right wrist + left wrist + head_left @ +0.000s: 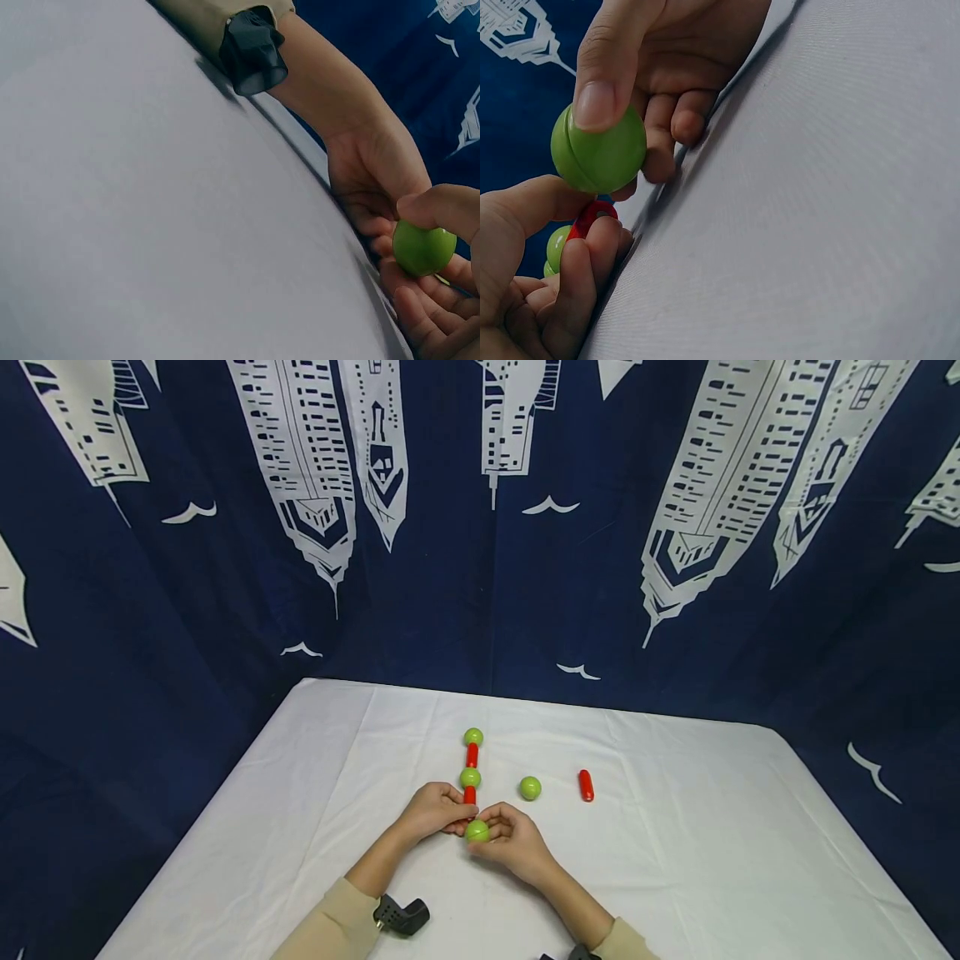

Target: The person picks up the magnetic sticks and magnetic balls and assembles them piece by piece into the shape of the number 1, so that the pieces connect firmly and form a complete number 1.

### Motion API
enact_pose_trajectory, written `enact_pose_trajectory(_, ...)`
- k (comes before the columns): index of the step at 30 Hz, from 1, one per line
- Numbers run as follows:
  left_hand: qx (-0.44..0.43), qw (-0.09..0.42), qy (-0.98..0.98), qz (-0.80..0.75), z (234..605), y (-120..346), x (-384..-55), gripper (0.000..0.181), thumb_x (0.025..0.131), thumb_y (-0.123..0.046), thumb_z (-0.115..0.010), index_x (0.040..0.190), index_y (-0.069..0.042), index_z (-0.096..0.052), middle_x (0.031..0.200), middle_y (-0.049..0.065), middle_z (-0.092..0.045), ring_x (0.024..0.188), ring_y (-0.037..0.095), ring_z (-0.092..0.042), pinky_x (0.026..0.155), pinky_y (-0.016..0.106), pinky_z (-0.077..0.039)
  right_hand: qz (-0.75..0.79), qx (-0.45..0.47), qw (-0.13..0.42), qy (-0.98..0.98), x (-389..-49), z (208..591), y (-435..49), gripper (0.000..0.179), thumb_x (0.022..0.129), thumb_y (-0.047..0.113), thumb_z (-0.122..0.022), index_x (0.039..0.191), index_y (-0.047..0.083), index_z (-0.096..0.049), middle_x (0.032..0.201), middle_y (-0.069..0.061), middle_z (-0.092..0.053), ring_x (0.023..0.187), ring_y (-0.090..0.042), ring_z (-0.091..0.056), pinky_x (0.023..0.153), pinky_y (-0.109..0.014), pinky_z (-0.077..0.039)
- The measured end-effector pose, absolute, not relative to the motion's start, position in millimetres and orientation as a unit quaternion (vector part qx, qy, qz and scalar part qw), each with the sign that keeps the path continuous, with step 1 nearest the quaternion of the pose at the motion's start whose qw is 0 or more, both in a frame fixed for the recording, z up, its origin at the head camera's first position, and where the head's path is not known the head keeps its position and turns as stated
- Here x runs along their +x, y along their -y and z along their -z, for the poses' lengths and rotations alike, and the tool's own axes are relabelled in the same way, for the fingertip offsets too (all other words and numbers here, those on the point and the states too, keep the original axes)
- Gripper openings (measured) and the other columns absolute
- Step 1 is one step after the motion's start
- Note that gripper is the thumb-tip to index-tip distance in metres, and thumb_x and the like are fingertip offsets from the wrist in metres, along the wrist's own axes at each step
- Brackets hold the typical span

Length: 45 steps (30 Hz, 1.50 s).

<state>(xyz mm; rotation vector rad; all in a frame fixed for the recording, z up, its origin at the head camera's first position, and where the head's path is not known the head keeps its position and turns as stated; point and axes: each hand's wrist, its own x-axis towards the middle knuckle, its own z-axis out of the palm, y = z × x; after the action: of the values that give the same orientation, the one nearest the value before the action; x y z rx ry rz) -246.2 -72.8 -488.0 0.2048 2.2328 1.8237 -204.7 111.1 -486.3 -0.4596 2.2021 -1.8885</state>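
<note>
A line of green balls and red rods runs away from the hands in the head view: a far green ball (473,737), a red rod (472,756), a middle green ball (470,777) and a near red rod (469,795). My left hand (433,810) pinches that near rod, whose end (598,213) shows between thumb and fingers in the left wrist view. Between thumb and fingers, my right hand (519,845) holds another green ball (477,832), close to the rod's near end. A seam circles this ball (604,154).
To the right of the line lie a loose green ball (530,788) and a loose red rod (586,785). A white cloth covers the table (675,860). Behind it hangs a dark blue curtain (450,610) with white building prints.
</note>
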Motion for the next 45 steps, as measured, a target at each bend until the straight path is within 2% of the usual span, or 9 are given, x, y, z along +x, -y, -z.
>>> enact_pose_trajectory(9, 0.073, 0.114, -0.783, -0.607, 488, 71, -246, 0.021, 0.083, -0.013, -0.075, 0.085, 0.002, -0.060, 0.062, 0.001, -0.063, 0.051, 0.006, -0.057, 0.049, 0.017, -0.047, 0.626, -0.157, 0.079, -0.760, -201, 485, -104, 0.038, 0.075, -0.003, -0.079, 0.105, -0.006, -0.055, 0.090, -0.007, -0.060, 0.079, -0.014, -0.061, 0.067, -0.018, -0.050)
enact_pose_trajectory(22, 0.077, 0.122, -0.788, -0.598, 486, 71, -245, 0.023, 0.084, -0.015, -0.074, 0.085, 0.001, -0.058, 0.056, -0.001, -0.056, 0.045, 0.005, -0.050, 0.045, 0.016, -0.043, 0.511, -0.157, -0.040, -0.844, -201, 491, -97, 0.040, 0.070, 0.016, -0.087, 0.096, 0.008, -0.057, 0.089, 0.002, -0.060, 0.085, -0.015, -0.056, 0.075, -0.026, -0.047)
enact_pose_trajectory(32, 0.083, 0.115, -0.805, -0.577, 484, 71, -245, 0.021, 0.085, -0.016, -0.072, 0.083, -0.001, -0.058, 0.054, -0.003, -0.053, 0.042, 0.005, -0.045, 0.042, 0.016, -0.037, 0.482, -0.148, -0.067, -0.861, -202, 495, -92, 0.040, 0.069, 0.018, -0.087, 0.093, 0.010, -0.055, 0.088, 0.003, -0.055, 0.084, -0.015, -0.052, 0.074, -0.027, -0.045)
enact_pose_trajectory(45, 0.083, 0.117, -0.797, -0.587, 485, 72, -244, 0.022, 0.088, -0.019, -0.071, 0.085, 0.000, -0.061, 0.054, -0.001, -0.053, 0.042, 0.005, -0.045, 0.042, 0.016, -0.037, 0.478, -0.127, -0.089, -0.865, -202, 496, -91, 0.039, 0.070, 0.020, -0.086, 0.094, 0.009, -0.056, 0.088, 0.002, -0.055, 0.085, -0.017, -0.053, 0.075, -0.028, -0.045)
